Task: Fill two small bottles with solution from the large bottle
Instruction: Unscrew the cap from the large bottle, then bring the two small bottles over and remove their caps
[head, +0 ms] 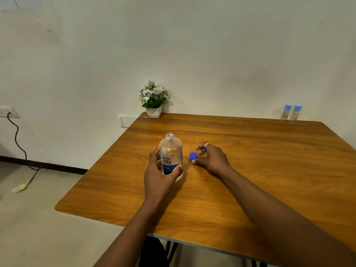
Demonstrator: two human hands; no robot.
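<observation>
The large clear bottle (170,151) with a blue label stands upright on the wooden table (250,180), its neck uncapped. My left hand (159,174) is wrapped around its lower part. Its blue cap (193,156) lies on the table just right of the bottle. My right hand (211,157) rests beside the cap with fingers curled and fingertips touching or nearly touching it; I cannot tell which. Two small clear bottles (290,112) with light blue caps stand side by side at the table's far right edge, against the wall.
A small white pot of white flowers (153,101) stands at the table's far left corner. Wall sockets (127,120) sit behind the table, and a black cable (19,139) hangs down to the floor at left.
</observation>
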